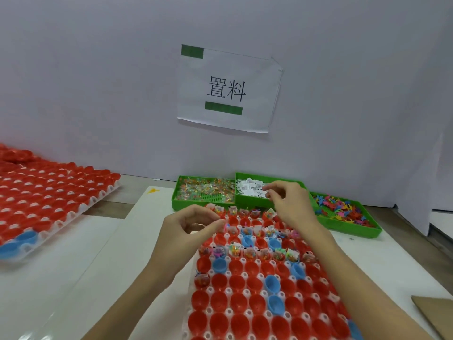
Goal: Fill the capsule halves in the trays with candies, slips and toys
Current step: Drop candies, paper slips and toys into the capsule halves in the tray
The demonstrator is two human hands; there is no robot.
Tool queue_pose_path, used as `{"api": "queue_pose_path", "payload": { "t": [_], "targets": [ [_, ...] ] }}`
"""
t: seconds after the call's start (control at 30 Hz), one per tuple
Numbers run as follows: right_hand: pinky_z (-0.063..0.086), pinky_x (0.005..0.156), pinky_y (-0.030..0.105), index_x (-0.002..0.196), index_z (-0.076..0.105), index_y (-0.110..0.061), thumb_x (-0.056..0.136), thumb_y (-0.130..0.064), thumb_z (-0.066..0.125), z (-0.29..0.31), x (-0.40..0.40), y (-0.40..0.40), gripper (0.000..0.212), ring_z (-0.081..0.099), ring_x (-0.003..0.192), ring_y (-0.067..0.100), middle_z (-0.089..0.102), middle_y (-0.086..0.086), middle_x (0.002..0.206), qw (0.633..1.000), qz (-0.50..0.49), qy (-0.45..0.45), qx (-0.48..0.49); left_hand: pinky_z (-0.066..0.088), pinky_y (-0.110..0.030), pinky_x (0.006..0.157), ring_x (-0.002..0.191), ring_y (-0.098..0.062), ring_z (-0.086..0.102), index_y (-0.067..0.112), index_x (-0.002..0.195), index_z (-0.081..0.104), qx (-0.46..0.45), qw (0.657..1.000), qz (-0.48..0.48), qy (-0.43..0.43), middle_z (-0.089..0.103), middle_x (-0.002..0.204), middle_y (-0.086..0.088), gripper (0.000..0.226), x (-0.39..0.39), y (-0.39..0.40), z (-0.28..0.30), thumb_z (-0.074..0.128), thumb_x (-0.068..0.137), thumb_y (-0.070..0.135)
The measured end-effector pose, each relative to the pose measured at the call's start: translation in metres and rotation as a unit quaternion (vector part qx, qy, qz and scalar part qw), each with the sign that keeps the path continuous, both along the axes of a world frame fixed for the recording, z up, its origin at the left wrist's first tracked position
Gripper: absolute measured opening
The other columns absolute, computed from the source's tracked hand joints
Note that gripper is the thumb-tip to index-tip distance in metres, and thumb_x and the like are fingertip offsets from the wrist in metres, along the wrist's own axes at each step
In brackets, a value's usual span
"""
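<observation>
In the lower middle of the frame a white tray (pixel 245 276) lies on the pale surface (pixel 103 253), its pockets holding red and blue capsule halves (pixel 219 280). The halves in the rows toward the top of the tray carry candy packets, white slips and small toys; those nearer the bottom edge are bare.

The left hand (pixel 193 224) hovers over the tray's upper left corner with thumb and forefinger drawn together; something small and pinkish may sit at the fingertips, though the blur leaves that unsure. The right hand (pixel 286 200) reaches over the middle green bin (pixel 247 203), fingers curled and pinching at the white slips (pixel 252 188) piled there.

Left of that bin, a second green bin holds wrapped candies (pixel 206 190); right of it, a third holds coloured plastic toys (pixel 343 209). A second tray of red halves (pixel 49 192) sits at the left edge. A taped paper sign (pixel 228 89) hangs on the white wall above.
</observation>
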State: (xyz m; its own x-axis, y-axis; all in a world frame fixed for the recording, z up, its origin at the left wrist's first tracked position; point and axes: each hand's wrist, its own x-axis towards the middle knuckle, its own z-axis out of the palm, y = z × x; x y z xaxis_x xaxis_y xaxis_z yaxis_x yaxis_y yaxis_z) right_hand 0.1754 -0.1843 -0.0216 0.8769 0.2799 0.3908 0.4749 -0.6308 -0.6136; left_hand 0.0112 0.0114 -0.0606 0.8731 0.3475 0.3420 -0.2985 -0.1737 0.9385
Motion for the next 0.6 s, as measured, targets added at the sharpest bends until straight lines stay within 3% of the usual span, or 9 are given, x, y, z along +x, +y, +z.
{"api": "queue_pose_path", "payload": {
  "t": [0.13, 0.33, 0.43, 0.6],
  "targets": [
    [0.049, 0.099, 0.030, 0.131, 0.068, -0.009, 0.101, -0.014, 0.062, 0.001, 0.051, 0.034, 0.031, 0.066, 0.110, 0.021, 0.071, 0.012, 0.125, 0.997, -0.006, 0.040, -0.072, 0.061, -0.025, 0.081, 0.087, -0.019, 0.075, 0.029, 0.086, 0.078, 0.004, 1.000, -0.011, -0.017, 0.078, 0.089, 0.000, 0.013, 0.000, -0.003, -0.007, 0.083, 0.084, 0.018],
    [0.051, 0.094, 0.032, 0.111, 0.074, -0.001, 0.086, -0.027, 0.081, -0.016, 0.091, 0.063, 0.037, 0.067, 0.112, 0.025, 0.071, 0.014, 0.123, 0.982, -0.041, 0.106, -0.154, 0.061, -0.025, 0.081, 0.088, -0.017, 0.075, 0.027, 0.088, 0.078, -0.002, 1.000, -0.017, -0.025, 0.078, 0.089, 0.002, 0.011, 0.001, -0.002, -0.009, 0.083, 0.084, 0.018],
    [0.050, 0.085, 0.028, 0.103, 0.076, -0.002, 0.084, -0.027, 0.083, -0.019, 0.102, 0.067, 0.032, 0.066, 0.113, 0.023, 0.073, 0.012, 0.118, 0.977, -0.061, 0.137, -0.154, 0.060, -0.023, 0.079, 0.088, -0.016, 0.075, 0.025, 0.090, 0.078, -0.006, 0.999, -0.017, -0.030, 0.078, 0.089, 0.003, 0.010, 0.003, -0.001, -0.008, 0.082, 0.085, 0.016],
    [0.047, 0.070, 0.023, 0.087, 0.077, -0.009, 0.089, -0.017, 0.078, -0.024, 0.107, 0.057, 0.009, 0.061, 0.078, 0.008, 0.075, 0.009, 0.109, 0.986, -0.050, 0.126, -0.097, 0.060, -0.021, 0.078, 0.087, -0.015, 0.075, 0.024, 0.090, 0.079, -0.015, 0.999, -0.019, -0.035, 0.078, 0.088, 0.004, 0.010, 0.003, -0.003, -0.009, 0.082, 0.086, 0.015]
  ]
}}
